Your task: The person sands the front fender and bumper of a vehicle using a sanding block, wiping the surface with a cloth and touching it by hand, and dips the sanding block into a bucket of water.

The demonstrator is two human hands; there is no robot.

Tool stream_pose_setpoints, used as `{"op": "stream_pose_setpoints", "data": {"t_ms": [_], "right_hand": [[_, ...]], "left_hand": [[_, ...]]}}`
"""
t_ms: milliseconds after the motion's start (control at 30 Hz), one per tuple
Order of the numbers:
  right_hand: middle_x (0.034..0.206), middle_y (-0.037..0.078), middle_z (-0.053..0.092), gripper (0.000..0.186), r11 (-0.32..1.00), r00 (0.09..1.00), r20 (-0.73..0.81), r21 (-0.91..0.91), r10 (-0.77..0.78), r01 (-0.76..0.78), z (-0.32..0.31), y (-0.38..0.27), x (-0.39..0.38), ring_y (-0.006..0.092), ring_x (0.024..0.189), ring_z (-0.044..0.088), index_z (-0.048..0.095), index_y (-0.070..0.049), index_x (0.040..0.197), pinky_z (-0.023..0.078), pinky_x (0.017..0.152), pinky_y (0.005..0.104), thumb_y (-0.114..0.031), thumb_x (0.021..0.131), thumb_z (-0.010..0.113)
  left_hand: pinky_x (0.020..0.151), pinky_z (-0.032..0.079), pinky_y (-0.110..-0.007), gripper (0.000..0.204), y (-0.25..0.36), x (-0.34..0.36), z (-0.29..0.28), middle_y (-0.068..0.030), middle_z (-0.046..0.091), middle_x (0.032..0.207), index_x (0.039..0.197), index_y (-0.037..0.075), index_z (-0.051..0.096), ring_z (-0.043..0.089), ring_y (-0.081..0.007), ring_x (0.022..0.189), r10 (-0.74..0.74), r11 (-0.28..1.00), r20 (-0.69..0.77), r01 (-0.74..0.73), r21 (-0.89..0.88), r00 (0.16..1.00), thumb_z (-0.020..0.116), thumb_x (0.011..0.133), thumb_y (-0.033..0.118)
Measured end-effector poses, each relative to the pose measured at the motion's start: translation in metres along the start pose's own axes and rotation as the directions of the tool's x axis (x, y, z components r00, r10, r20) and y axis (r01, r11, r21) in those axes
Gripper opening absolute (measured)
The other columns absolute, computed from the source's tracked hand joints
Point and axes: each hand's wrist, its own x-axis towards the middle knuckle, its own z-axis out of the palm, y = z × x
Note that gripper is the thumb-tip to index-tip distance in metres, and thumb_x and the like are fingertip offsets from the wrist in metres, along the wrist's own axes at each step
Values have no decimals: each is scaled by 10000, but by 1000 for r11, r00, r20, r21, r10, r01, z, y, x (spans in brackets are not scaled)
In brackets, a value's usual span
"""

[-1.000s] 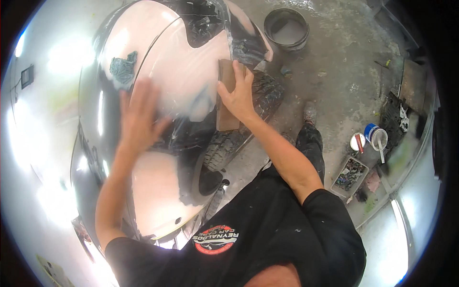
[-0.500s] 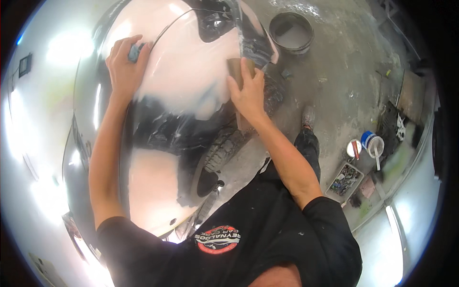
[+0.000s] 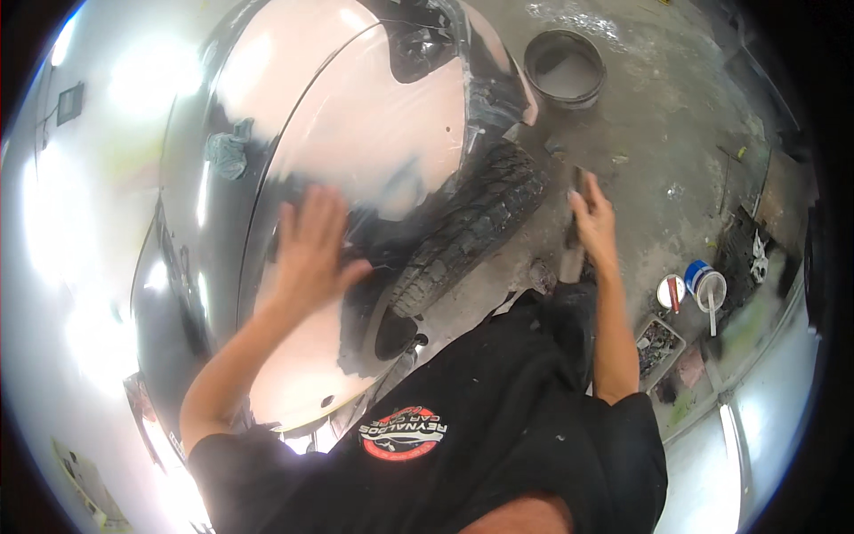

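We look down from above our own shoulders at a car fender (image 3: pixel 356 133) coated in pale pinkish filler, with the black tyre (image 3: pixel 471 227) below it and a grey concrete floor (image 3: pixel 658 133) to the right.

Our left hand (image 3: pixel 311 245) lies flat on the panel, fingers spread and released, holding nothing, palm feeling the surface just above the wheel arch. Our right hand (image 3: pixel 594 222) hangs off the panel, out over the floor beside the tyre, its fingers curled around a small brown sanding block (image 3: pixel 576 182). The block is blurred, so we cannot tell how firmly we grip it.

A crumpled grey rag (image 3: pixel 229 153) sits higher up on the panel, well apart from both hands.

We judge the risks like this: the block could slip from a loose grip and drop onto the gritty floor, picking up debris that would then scratch the filler. Our bare palm could leave sweat or oil on the sanded area. The rag, lying on a sloping curve, might slide off. Tins (image 3: pixel 703 285) stand near our feet and could be kicked over.
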Motion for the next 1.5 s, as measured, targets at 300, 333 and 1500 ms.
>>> {"op": "stream_pose_setpoints", "data": {"t_ms": [300, 333, 1500], "right_hand": [[1583, 269, 540, 721, 966, 944, -210, 13, 254, -257, -137, 47, -41, 292, 1411, 575, 394, 74, 1623, 426, 1164, 356, -299, 1073, 675], [1583, 269, 540, 721, 969, 946, -214, 16, 243, -245, -141, 48, -46, 292, 1411, 575, 394, 74, 1623, 426, 1164, 356, -299, 1073, 675], [1245, 73, 670, 632, 760, 887, 354, 475, 297, -444, 65, -53, -57, 158, 1085, 626, 536, -54, 1583, 489, 993, 309, -292, 1027, 721]], "left_hand": [[1334, 103, -557, 1041, 45, 203, 25, -222, 271, 1757, 1662, -67, 287, 190, -351, 1654, 196, 956, -37, -183, 230, 980, 447, 1019, 735], [1334, 103, -557, 1041, 48, 230, 33, -222, 271, 1757, 1662, -67, 287, 190, -351, 1654, 193, 956, -48, -176, 236, 980, 447, 1019, 735], [1329, 122, -567, 1071, 44, 248, 38, -247, 303, 1734, 1627, -106, 340, 198, -352, 1649, 192, 942, -68, -164, 294, 979, 425, 1012, 768]]}}
